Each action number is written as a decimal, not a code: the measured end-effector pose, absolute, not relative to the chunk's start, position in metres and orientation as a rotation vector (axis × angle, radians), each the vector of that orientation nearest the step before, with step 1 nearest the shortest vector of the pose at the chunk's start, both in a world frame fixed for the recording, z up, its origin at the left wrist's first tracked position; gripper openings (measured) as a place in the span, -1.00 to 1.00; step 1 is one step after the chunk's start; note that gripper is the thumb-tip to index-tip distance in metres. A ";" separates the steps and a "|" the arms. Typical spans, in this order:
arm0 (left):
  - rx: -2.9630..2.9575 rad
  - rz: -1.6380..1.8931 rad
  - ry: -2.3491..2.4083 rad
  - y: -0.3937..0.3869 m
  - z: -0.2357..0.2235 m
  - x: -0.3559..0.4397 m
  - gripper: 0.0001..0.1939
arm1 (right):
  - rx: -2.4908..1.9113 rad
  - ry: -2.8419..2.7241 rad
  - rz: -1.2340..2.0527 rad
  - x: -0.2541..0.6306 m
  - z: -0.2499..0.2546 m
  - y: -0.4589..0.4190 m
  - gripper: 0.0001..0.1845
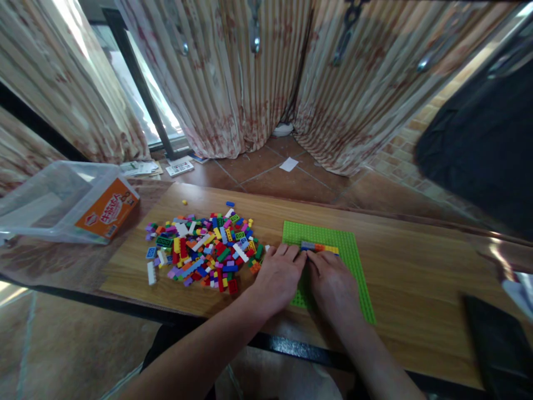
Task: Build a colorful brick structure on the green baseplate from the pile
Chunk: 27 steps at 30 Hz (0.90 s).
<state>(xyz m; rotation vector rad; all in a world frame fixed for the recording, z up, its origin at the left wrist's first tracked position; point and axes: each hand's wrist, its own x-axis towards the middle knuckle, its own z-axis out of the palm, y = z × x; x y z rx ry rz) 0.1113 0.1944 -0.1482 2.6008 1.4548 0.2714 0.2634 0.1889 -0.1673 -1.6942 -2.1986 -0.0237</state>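
A green studded baseplate [325,231] lies on the wooden table. Near its middle is a short row of toy bricks [320,247], grey at the left, then orange, then yellow, with a bit of blue just in front. My left hand [283,272] lies over the plate's left part, fingers bent and close together, tips by the row's grey end. Beside it, my right hand [334,282] has its fingers curled against the near side of the row. The two hands almost touch at the fingertips. Anything pinched between the fingers is hidden.
Left of the plate spreads a pile of loose coloured bricks [208,250]. A clear plastic bin [45,230] with an orange label stands at the far left. A dark flat object [495,344] is at the right edge. Striped curtains [216,83] hang beyond the table.
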 end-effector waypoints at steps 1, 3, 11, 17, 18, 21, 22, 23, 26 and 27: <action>2.604 0.264 1.460 0.194 -0.147 0.112 -0.64 | -1.697 -2.207 -0.027 0.263 -0.168 0.189 -0.66; 2.615 0.241 1.468 0.195 -0.146 0.113 -0.66 | -1.705 -2.209 -0.017 0.263 -0.168 0.188 -0.66; 2.661 0.232 1.489 0.199 -0.148 0.124 -0.72 | -1.720 -2.218 0.095 0.265 -0.170 0.192 -0.66; 2.601 0.249 1.470 0.200 -0.145 0.122 -0.70 | -1.679 -2.172 0.081 0.266 -0.175 0.194 -0.63; 2.585 0.266 1.469 0.200 -0.146 0.121 -0.69 | -1.670 -2.164 0.080 0.267 -0.176 0.194 -0.63; 2.518 0.360 1.451 0.204 -0.149 0.115 -0.66 | -1.656 -2.134 0.082 0.267 -0.176 0.196 -0.62; 2.490 0.394 1.442 0.206 -0.151 0.114 -0.65 | -1.649 -2.121 0.088 0.267 -0.176 0.196 -0.63; 2.463 0.422 1.435 0.208 -0.152 0.112 -0.65 | -1.639 -2.108 0.096 0.267 -0.176 0.197 -0.63; 2.402 0.498 1.424 0.213 -0.154 0.110 -0.67 | -1.619 -2.063 0.133 0.267 -0.174 0.196 -0.64; 2.388 0.524 1.429 0.214 -0.154 0.109 -0.68 | -1.621 -2.039 0.148 0.268 -0.172 0.197 -0.64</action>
